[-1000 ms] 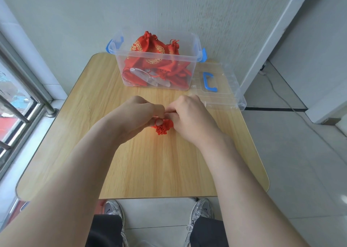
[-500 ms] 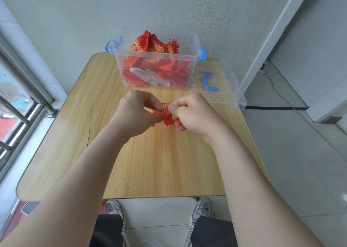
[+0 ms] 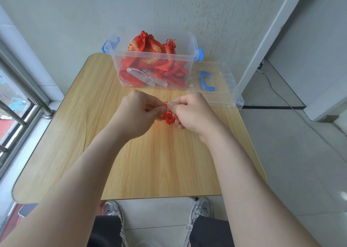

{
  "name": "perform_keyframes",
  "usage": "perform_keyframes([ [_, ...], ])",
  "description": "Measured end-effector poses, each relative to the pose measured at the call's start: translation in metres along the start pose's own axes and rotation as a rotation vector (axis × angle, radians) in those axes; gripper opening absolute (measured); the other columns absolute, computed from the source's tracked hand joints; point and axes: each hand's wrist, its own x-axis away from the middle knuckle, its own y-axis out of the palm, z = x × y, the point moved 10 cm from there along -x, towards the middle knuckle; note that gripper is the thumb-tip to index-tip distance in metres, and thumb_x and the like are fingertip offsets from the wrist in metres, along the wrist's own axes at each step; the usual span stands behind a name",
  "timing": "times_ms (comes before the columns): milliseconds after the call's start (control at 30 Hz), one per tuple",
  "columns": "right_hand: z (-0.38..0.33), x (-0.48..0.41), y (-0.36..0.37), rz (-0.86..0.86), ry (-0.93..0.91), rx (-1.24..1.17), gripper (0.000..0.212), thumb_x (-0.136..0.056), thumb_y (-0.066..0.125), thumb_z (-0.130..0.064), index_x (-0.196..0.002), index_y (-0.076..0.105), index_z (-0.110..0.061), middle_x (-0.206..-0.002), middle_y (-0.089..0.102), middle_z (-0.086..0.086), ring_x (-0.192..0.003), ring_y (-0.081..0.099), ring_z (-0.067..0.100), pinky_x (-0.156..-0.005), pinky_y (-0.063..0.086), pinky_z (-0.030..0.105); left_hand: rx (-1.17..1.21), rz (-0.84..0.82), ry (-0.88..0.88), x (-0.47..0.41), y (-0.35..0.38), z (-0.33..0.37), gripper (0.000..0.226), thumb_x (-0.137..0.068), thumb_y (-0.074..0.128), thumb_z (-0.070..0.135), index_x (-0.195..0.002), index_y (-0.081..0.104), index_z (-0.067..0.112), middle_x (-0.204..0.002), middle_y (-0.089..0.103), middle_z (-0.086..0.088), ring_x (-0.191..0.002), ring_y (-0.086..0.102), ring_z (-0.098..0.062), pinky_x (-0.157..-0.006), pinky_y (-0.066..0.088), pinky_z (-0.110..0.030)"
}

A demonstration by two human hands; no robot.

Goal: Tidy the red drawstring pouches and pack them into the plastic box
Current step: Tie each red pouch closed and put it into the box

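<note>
Both hands, left hand [image 3: 138,113] and right hand [image 3: 189,113], pinch one small red pouch [image 3: 168,118] between them, probably tidying it before the plastic box [image 3: 154,66] beyond.

left hand [image 3: 137,115] and right hand [image 3: 193,113] parted slightly, pouch [image 3: 168,118] more exposed

Glossy red cloth pouches [image 3: 150,59], clear smooth plastic box [image 3: 180,77], matt wood-grain table [image 3: 159,162].

Bare surface [image 3: 150,162] lies open at left and front. At the back stand the open-topped plastic box [image 3: 155,56], red drawstring pouches [image 3: 148,45] heaped past its rim, and its lid [image 3: 223,94] just right.
</note>
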Motion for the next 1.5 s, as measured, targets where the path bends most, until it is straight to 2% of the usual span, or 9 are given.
perform_keyframes([
  [167,0.002,-0.001,-0.001,0.015,-0.009,0.040,0.015,-0.099,0.074,-0.028,-0.087,0.082,-0.022,-0.075,0.076,-0.008,-0.070,0.069,0.008,-0.068,0.054,0.027,-0.076,0.054,-0.070,-0.001,-0.002,-0.007,0.022,-0.100,0.061,0.014,-0.092,0.079,0.022,-0.077,0.079,0.007,-0.078,0.075,-0.008,-0.075,0.059,-0.032],
  [400,0.013,-0.005,-0.013,0.129,-0.009,0.292,0.010,-0.097,0.075,-0.023,-0.090,0.083,-0.023,-0.095,0.077,0.002,-0.085,0.073,0.017,-0.064,0.049,0.022,-0.279,0.075,-0.264,0.002,-0.012,-0.035,0.024,-0.087,0.045,0.016,-0.085,0.068,0.016,-0.085,0.074,-0.004,-0.082,0.072,-0.028,-0.076,0.063,-0.048],
  [667,0.023,-0.006,0.005,0.018,-0.026,0.469,0.014,-0.101,0.064,-0.017,-0.098,0.076,-0.023,-0.105,0.069,-0.002,-0.093,0.067,0.018,-0.072,0.045,0.026,-0.623,-0.103,-0.349,0.009,0.003,-0.051,0.034,-0.098,0.048,0.031,-0.072,0.048,0.011,-0.076,0.058,-0.006,-0.064,0.055,-0.024,-0.054,0.039,-0.032],
  [800,0.029,-0.005,0.011,-0.042,-0.004,0.523,0.011,-0.100,0.064,-0.018,-0.099,0.074,-0.021,-0.110,0.070,0.001,-0.096,0.068,0.019,-0.076,0.051,0.029,-0.636,-0.165,-0.303,0.009,0.008,-0.051,0.019,-0.095,0.056,0.027,-0.099,0.069,0.012,-0.100,0.068,-0.005,-0.091,0.068,-0.027,-0.069,0.056,-0.039],
  [900,0.028,-0.004,0.010,-0.043,-0.003,0.522,0.011,-0.098,0.065,-0.017,-0.101,0.075,-0.021,-0.111,0.070,0.001,-0.097,0.068,0.020,-0.078,0.054,0.031,-0.620,-0.195,-0.192,0.009,0.015,-0.040,0.019,-0.094,0.061,0.027,-0.109,0.070,0.022,-0.114,0.059,-0.001,-0.109,0.061,-0.026,-0.086,0.052,-0.039],
  [1100,0.027,-0.002,0.018,-0.102,0.003,0.508,0.015,-0.097,0.063,-0.016,-0.093,0.076,-0.022,-0.107,0.071,0.001,-0.091,0.069,0.019,-0.072,0.052,0.028,-0.700,-0.222,-0.066,0.010,0.033,-0.032,0.029,-0.093,0.071,0.057,-0.111,0.066,0.035,-0.117,0.050,0.005,-0.113,0.052,-0.022,-0.093,0.043,-0.043],
  [1300,0.025,0.001,0.024,-0.185,-0.005,0.504,0.014,-0.102,0.056,-0.018,-0.099,0.068,-0.025,-0.112,0.066,-0.002,-0.094,0.065,0.017,-0.066,0.047,0.028,-0.651,-0.254,-0.013,0.006,0.038,-0.028,0.008,-0.101,0.069,0.035,-0.098,0.063,0.031,-0.113,0.060,0.006,-0.114,0.058,-0.022,-0.096,0.050,-0.047],
  [1400,0.028,0.002,0.027,-0.209,0.025,0.508,0.019,-0.100,0.046,-0.015,-0.093,0.063,-0.017,-0.100,0.063,-0.001,-0.081,0.062,0.019,-0.059,0.045,0.031,-0.525,-0.285,-0.063,0.006,0.037,-0.027,0.005,-0.101,0.060,0.023,-0.096,0.061,0.021,-0.106,0.067,0.002,-0.106,0.062,-0.024,-0.090,0.051,-0.039],
  [1500,0.023,0.001,0.024,-0.170,0.025,0.463,0.023,-0.102,0.044,-0.022,-0.091,0.061,-0.010,-0.092,0.065,0.001,-0.071,0.058,0.019,-0.057,0.043,0.031,-0.418,-0.301,-0.142,0.007,0.035,-0.024,0.022,-0.097,0.046,0.018,-0.092,0.064,0.007,-0.096,0.073,-0.006,-0.095,0.064,-0.027,-0.086,0.054,-0.045],
])
